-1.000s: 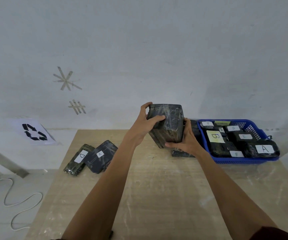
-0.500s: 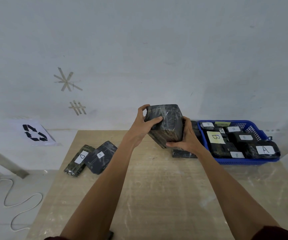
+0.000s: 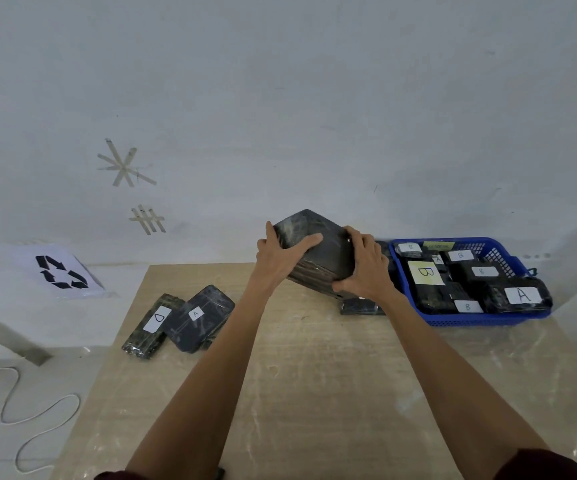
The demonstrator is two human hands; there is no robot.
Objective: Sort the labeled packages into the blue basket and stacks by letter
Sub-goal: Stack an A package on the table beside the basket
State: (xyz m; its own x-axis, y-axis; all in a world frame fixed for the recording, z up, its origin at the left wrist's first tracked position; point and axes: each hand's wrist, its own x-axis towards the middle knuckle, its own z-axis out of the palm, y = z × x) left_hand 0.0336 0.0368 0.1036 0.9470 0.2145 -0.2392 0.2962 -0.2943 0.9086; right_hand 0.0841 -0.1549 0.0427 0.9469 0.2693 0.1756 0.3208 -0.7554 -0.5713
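Left hand (image 3: pixel 276 261) and right hand (image 3: pixel 363 268) around tilted dark package (image 3: pixel 325 254).

One blue basket (image 3: pixel 487 319); inside it four readable B labels (image 3: pixel 425 273), two A labels (image 3: pixel 522 294) and two unreadable ones, package count there can't tell. Two hands, left hand (image 3: pixel 280 263) and right hand (image 3: pixel 365 270), on one dark wrapped package (image 3: pixel 318 244). On the table (image 3: pixel 314 393): one D-labeled package (image 3: pixel 150 327), one A-labeled package (image 3: pixel 198 317), one small dark package (image 3: pixel 359 306). On the wall: two tape marks (image 3: pixel 124 166), one recycling sign (image 3: pixel 60 271).
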